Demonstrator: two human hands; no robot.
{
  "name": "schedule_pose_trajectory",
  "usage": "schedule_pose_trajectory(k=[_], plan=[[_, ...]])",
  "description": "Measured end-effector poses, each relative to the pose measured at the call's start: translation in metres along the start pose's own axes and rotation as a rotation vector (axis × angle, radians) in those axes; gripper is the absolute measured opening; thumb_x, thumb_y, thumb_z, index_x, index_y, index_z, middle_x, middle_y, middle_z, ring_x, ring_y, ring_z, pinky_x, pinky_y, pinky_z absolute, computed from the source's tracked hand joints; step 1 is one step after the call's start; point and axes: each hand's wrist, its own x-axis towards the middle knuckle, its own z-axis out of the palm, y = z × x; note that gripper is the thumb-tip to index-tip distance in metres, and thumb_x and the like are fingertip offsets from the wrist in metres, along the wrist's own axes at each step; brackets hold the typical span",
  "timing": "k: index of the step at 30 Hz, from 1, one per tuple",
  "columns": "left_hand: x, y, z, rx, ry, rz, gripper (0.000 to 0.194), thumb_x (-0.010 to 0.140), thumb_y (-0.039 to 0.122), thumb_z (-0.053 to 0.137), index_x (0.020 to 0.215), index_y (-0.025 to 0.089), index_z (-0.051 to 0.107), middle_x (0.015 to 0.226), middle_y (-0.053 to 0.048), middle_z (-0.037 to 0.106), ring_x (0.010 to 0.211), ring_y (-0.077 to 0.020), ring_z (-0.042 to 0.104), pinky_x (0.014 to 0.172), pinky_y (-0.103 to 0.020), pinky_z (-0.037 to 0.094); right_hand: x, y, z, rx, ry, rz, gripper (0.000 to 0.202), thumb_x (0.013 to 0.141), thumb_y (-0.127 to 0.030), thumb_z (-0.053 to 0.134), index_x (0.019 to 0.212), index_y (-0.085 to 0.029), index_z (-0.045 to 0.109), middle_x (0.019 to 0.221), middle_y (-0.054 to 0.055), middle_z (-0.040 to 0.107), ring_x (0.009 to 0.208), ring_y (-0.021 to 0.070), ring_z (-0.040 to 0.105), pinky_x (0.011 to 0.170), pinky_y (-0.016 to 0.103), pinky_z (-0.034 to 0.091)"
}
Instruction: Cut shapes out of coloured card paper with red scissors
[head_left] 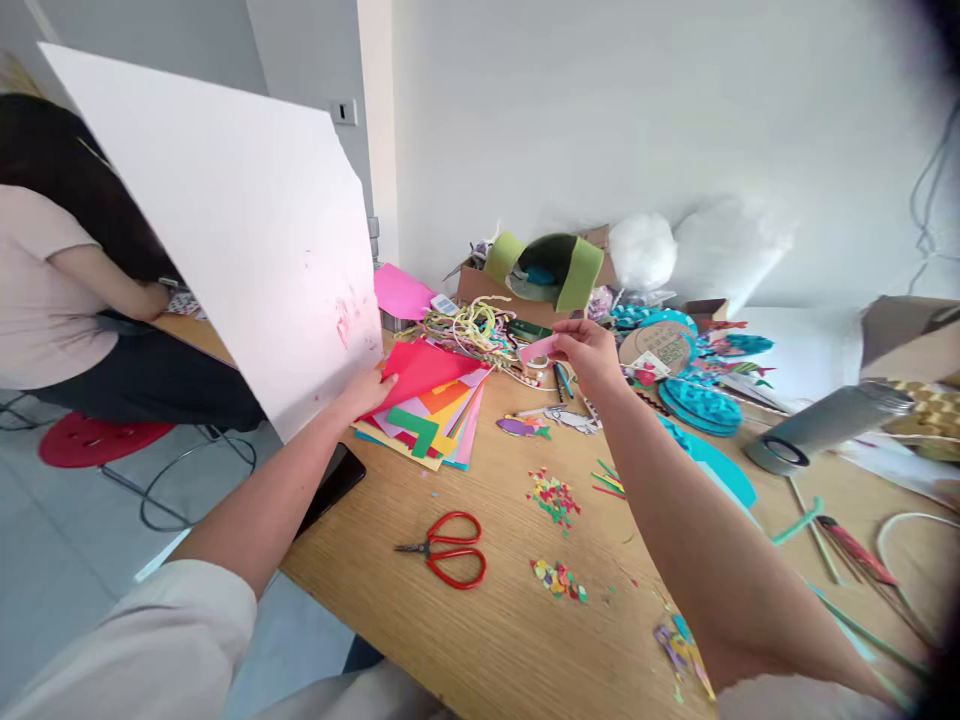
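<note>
Paper strip (pixel 535 349) in right grip (pixel 590 352)

Past the right fingers (pixel 577 328) stands a big white wall (pixel 600 110), lit softly, with a thin wire (pixel 925 238) hanging far to their right. Up and left of them is a gray wall (pixel 311 60) with a small switch (pixel 344 112). Below them is a brown wooden table (pixel 517 650). Far left of the left fingers (pixel 387 384) are a round red stool (pixel 75 445), another wooden table (pixel 196 334) and a gray floor (pixel 60 570) with thin lines.
</note>
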Motion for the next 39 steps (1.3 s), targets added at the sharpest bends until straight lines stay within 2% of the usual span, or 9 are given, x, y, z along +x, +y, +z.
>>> schedule_pose_trajectory(k=[7, 10, 14, 17, 22, 28, 33, 36, 39], plan=[[-0.035, 0.023, 0.001, -0.081, -0.038, 0.230, 0.086, 0.052, 0.067, 0.073, 0.122, 0.018, 0.062, 0.125, -0.016, 0.063, 0.120, -0.0373, 0.054, 0.096, -0.038, 0.041, -0.031, -0.036, -0.048, 0.141, -0.052, -0.082, 0.022, 0.060, -0.021, 0.067, 0.080, -0.016, 0.062, 0.065, 0.001, 0.065, 0.060, 0.0161, 0.064, 0.060, 0.031, 0.055], [-0.062, 0.062, -0.001, -0.492, 0.003, 0.315, 0.073, 0.065, 0.070, 0.064, 0.116, 0.018, 0.064, 0.127, -0.015, 0.062, 0.121, -0.0320, 0.054, 0.099, -0.038, 0.041, -0.044, -0.056, -0.059, 0.020, -0.083, -0.225, 0.019, 0.067, -0.023, 0.065, 0.085, -0.016, 0.063, 0.069, 0.003, 0.067, 0.064, 0.0177, 0.065, 0.062, 0.032, 0.054], [-0.098, 0.133, 0.001, -1.139, -0.512, 0.235, 0.079, 0.075, 0.078, 0.040, 0.099, 0.009, 0.068, 0.103, -0.021, 0.071, 0.093, -0.0298, 0.068, 0.083, -0.041, 0.051, -0.080, -0.090, -0.063, -0.326, -0.099, -0.563, 0.016, 0.078, -0.014, 0.055, 0.092, -0.017, 0.064, 0.084, 0.006, 0.070, 0.075, 0.0186, 0.066, 0.070, 0.033, 0.053], [-0.110, 0.173, 0.007, -1.430, -0.727, 0.197, 0.074, 0.075, 0.077, 0.043, 0.098, 0.010, 0.066, 0.099, -0.020, 0.072, 0.086, -0.0277, 0.070, 0.076, -0.040, 0.053, -0.123, -0.105, -0.062, -0.621, -0.199, -0.911, 0.018, 0.087, -0.010, 0.047, 0.089, -0.015, 0.065, 0.085, 0.009, 0.068, 0.084, 0.0217, 0.062, 0.075, 0.037, 0.051], [-0.122, 0.205, 0.018, -1.753, -0.565, 0.182, 0.029, 0.084, 0.036, 0.061, 0.100, 0.013, 0.063, 0.087, -0.013, 0.074, 0.079, -0.0226, 0.071, 0.074, -0.035, 0.055, -0.186, -0.081, -0.071, -0.841, -0.335, -1.131, 0.021, 0.093, -0.008, 0.045, 0.098, -0.011, 0.065, 0.106, 0.016, 0.067, 0.104, 0.0270, 0.058, 0.087, 0.041, 0.049], [-0.134, 0.223, 0.030, -1.762, -0.372, 0.210, 0.022, 0.078, 0.022, 0.067, 0.098, 0.013, 0.063, 0.091, -0.013, 0.074, 0.082, -0.0241, 0.072, 0.074, -0.035, 0.055, -0.219, -0.037, -0.091, -0.678, -0.223, -0.878, 0.023, 0.089, -0.007, 0.051, 0.107, -0.014, 0.064, 0.116, 0.015, 0.066, 0.116, 0.0287, 0.054, 0.091, 0.045, 0.048], [-0.134, 0.236, 0.034, -1.694, -0.317, 0.264, 0.031, 0.073, 0.029, 0.073, 0.098, 0.013, 0.064, 0.088, -0.012, 0.074, 0.081, -0.0254, 0.072, 0.076, -0.039, 0.055, -0.224, -0.025, -0.104, -0.251, 0.061, -0.288, 0.016, 0.091, -0.029, 0.057, 0.098, -0.020, 0.067, 0.100, 0.010, 0.071, 0.093, 0.0227, 0.066, 0.080, 0.038, 0.053], [-0.140, 0.245, 0.038, -1.665, -0.349, 0.322, 0.033, 0.071, 0.032, 0.074, 0.097, 0.013, 0.066, 0.088, -0.011, 0.074, 0.082, -0.0251, 0.072, 0.077, -0.038, 0.054, -0.216, -0.020, -0.099, 0.029, -0.045, -0.025, 0.037, 0.082, -0.044, 0.067, 0.107, -0.017, 0.065, 0.105, 0.012, 0.071, 0.092, 0.0239, 0.068, 0.080, 0.038, 0.054], [-0.147, 0.252, 0.045, -1.660, -0.391, 0.375, 0.034, 0.070, 0.033, 0.075, 0.096, 0.014, 0.066, 0.089, -0.011, 0.074, 0.084, -0.0240, 0.071, 0.080, -0.037, 0.053, -0.207, -0.018, -0.092, 0.196, -0.138, 0.105, 0.040, 0.073, -0.050, 0.073, 0.090, -0.014, 0.067, 0.077, 0.009, 0.073, 0.069, 0.0209, 0.067, 0.066, 0.033, 0.053]])
